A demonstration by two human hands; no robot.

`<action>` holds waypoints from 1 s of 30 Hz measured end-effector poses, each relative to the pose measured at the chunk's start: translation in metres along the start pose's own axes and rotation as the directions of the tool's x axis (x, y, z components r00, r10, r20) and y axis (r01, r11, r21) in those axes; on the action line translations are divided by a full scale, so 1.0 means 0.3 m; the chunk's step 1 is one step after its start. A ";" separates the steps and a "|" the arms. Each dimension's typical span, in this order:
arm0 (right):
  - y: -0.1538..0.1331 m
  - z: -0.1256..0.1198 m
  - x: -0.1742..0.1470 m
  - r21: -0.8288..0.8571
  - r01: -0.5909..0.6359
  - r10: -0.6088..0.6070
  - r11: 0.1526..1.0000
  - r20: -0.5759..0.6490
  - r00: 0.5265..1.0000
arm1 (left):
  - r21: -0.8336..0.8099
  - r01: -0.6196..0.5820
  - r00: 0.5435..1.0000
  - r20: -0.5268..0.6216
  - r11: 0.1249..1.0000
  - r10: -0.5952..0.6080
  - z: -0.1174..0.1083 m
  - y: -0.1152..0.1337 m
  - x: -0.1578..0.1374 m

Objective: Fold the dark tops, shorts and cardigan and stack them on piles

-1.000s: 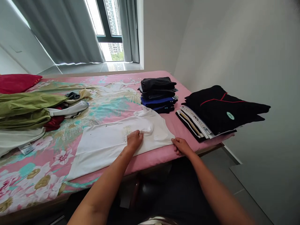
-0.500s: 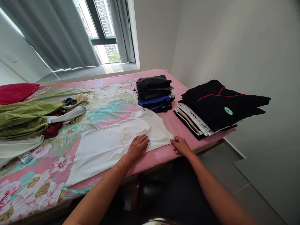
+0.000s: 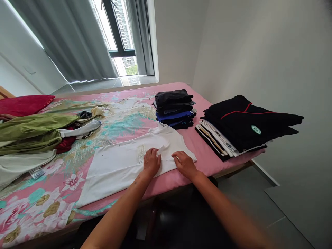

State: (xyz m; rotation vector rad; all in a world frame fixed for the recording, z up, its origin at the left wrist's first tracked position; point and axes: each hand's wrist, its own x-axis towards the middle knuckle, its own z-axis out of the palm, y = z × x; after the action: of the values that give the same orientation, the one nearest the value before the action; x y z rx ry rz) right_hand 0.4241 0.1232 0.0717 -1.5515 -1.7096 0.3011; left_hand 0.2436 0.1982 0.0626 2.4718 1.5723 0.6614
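Note:
A white T-shirt (image 3: pixel 114 169) lies folded lengthwise along the bed's near edge, with a pale printed patch on its front and small wrinkles near the sleeve. On its middle, beside the print, rests my left hand (image 3: pixel 152 162), palm down with thumb and fingers apart. My right hand (image 3: pixel 185 165) lies on the sleeve end, thumb and forefinger slightly parted on the cloth. Both hands touch the shirt, and neither visibly grips it.
Folded dark and blue clothes (image 3: pixel 174 109) are stacked behind the shirt. At right, a black garment with red piping (image 3: pixel 243 121) tops another pile and overhangs the bed edge. Loose clothes (image 3: pixel 31 133) and a red pillow (image 3: pixel 23 105) lie left on the floral sheet (image 3: pixel 38 207).
My right hand has let go of the sleeve's edge and moved left onto the shirt, closer to my left hand. My left hand stays about where it was. The view has tilted slightly.

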 end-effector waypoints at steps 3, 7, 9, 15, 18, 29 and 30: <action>0.035 0.083 0.068 -0.127 0.091 -0.074 0.988 0.135 0.988 | -0.009 0.212 0.973 0.100 0.977 -0.210 0.017 -0.024 0.054; 0.122 0.175 0.066 -0.284 0.097 -0.051 0.954 0.167 0.985 | -0.043 0.260 0.953 0.171 0.965 -0.249 0.035 -0.054 0.094; 0.140 0.193 0.048 -0.295 0.091 -0.051 0.951 0.139 0.989 | -0.077 0.232 0.963 0.155 0.970 -0.219 0.045 -0.062 0.091; 0.121 0.148 0.122 -0.204 -0.136 0.155 0.970 0.080 0.985 | -0.193 0.152 0.988 0.021 0.969 -0.151 0.092 -0.084 0.029; 0.126 0.130 0.223 -0.271 -0.305 0.334 0.913 0.067 0.940 | -0.227 0.130 0.988 -0.054 0.965 -0.146 0.111 -0.094 0.010; 0.173 0.186 0.305 -0.342 -0.322 0.365 0.883 0.068 0.928 | -0.221 0.132 0.971 -0.167 0.966 -0.171 0.119 -0.088 -0.005; 0.175 0.193 0.296 -0.345 -0.319 0.358 0.883 0.053 0.932 | -0.215 0.148 0.967 -0.172 0.965 -0.187 0.123 -0.086 -0.005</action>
State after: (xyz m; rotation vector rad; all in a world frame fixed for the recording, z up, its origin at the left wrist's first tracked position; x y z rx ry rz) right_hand 0.4287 0.2352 0.0340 -2.1293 -1.6276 0.2935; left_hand 0.2377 0.2127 0.0203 2.1563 1.6642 1.0011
